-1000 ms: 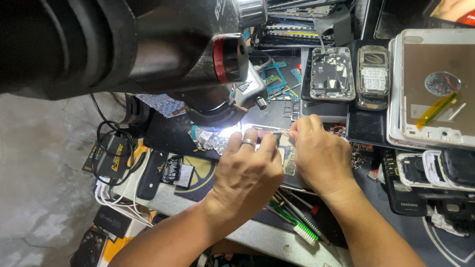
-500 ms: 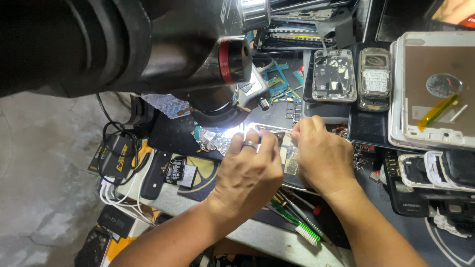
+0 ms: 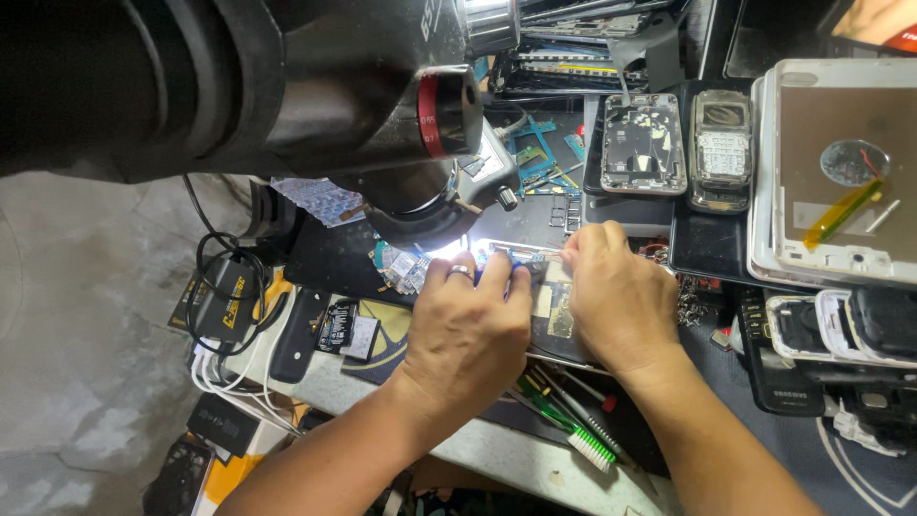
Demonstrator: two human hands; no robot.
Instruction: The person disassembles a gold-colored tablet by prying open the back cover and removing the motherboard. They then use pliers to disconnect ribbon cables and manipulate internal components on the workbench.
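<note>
While microscope (image 3: 420,143) glows, both hands (image 3: 535,320) pinch lit circuit board (image 3: 521,256).

My bench (image 3: 497,459): pale worn top, black mat (image 3: 535,215) over most of it. On the mat: two opened phones (image 3: 642,143) side by side, white tablet (image 3: 841,172) face down at right, more phones (image 3: 841,325) below it. Front edge: green-bristle brush (image 3: 573,435). Left edge: charger (image 3: 224,296), white cables (image 3: 224,382).
</note>
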